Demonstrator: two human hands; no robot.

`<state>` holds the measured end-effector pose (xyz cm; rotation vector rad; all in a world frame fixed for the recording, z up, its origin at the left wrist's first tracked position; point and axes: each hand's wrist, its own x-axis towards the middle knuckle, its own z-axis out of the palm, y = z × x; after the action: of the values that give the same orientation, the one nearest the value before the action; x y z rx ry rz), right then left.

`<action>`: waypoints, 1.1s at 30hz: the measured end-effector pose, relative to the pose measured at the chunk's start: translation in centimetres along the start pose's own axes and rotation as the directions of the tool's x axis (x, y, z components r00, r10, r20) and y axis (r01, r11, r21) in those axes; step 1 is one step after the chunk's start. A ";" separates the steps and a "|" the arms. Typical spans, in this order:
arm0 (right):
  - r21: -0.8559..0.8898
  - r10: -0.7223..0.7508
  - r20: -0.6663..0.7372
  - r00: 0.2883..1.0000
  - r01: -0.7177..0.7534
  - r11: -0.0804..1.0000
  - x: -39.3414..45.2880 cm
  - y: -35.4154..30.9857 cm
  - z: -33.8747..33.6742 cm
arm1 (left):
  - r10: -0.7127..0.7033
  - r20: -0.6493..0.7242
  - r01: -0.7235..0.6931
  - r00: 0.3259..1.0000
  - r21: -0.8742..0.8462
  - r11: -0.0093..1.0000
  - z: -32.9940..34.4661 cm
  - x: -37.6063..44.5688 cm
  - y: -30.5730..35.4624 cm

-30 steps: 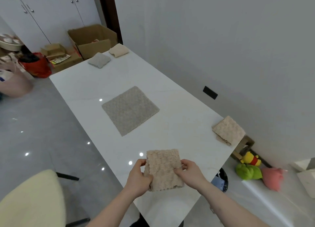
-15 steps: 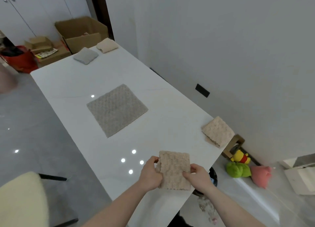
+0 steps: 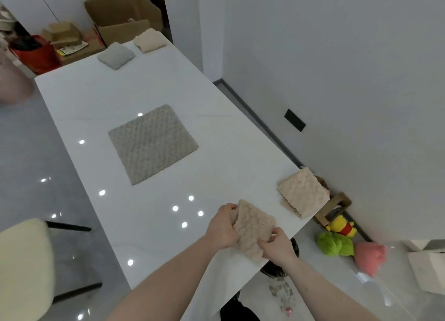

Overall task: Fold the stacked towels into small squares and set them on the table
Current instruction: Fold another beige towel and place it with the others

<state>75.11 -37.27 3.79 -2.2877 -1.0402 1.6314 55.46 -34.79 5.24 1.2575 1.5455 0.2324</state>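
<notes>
A folded beige towel [image 3: 253, 229] is held between both hands above the near right part of the white table [image 3: 231, 137]. My left hand [image 3: 222, 225] grips its left edge and my right hand [image 3: 277, 245] pinches its near right corner. Another folded beige towel [image 3: 302, 193] lies at the table's right corner. A larger grey-beige towel [image 3: 153, 143] lies flat mid-table. At the far end sit a folded grey towel [image 3: 116, 55] and a folded beige towel at the far end [image 3: 149, 40].
A cream chair [image 3: 24, 267] stands at the near left. Soft toys [image 3: 337, 238] and a wooden holder [image 3: 333, 207] lie on the floor by the wall at right. Cardboard boxes [image 3: 122, 17] and a red bag [image 3: 36, 53] sit beyond the table's far end.
Both hands have carried the folded beige towel rightward, toward the folded beige towel at the right corner. The towel is now turned at an angle.
</notes>
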 end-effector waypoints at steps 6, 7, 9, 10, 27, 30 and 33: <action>-0.223 -0.072 -0.061 0.996 0.057 0.973 0.1 1.9 -0.6 | 0.049 0.005 -0.049 0.999 0.237 0.970 0.7 0.5 -0.6; -0.318 -0.157 -0.082 0.984 0.123 0.940 -0.2 2.3 -0.8 | 0.078 0.005 -0.076 0.997 0.316 0.946 0.9 0.0 -0.9; -0.497 -0.348 -0.056 0.936 0.276 0.822 -0.7 2.8 -1.0 | 0.103 0.040 -0.110 0.994 0.424 0.899 1.5 -1.0 -1.5; -0.563 -0.409 -0.001 0.913 0.337 0.754 -0.7 3.0 -0.9 | 0.094 0.071 -0.116 0.993 0.457 0.882 1.8 -1.5 -1.9; -0.604 -0.482 0.067 0.873 0.420 0.677 -4.2 -0.1 4.5 | -0.070 -0.216 0.113 0.974 0.194 0.974 -5.4 -13.7 -8.7; -0.462 -0.502 0.080 0.861 0.478 0.747 -5.8 -1.6 7.1 | -0.067 -0.258 0.107 0.964 0.146 0.983 -7.5 -15.8 -10.5; -0.339 -0.553 0.054 0.831 0.536 0.773 -7.7 -3.4 10.0 | -0.022 -0.279 0.057 0.960 0.119 0.991 -10.1 -17.0 -11.9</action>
<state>63.53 -42.08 7.44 -1.8963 -1.8840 1.2156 38.12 -48.79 11.17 1.3338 1.8481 0.2985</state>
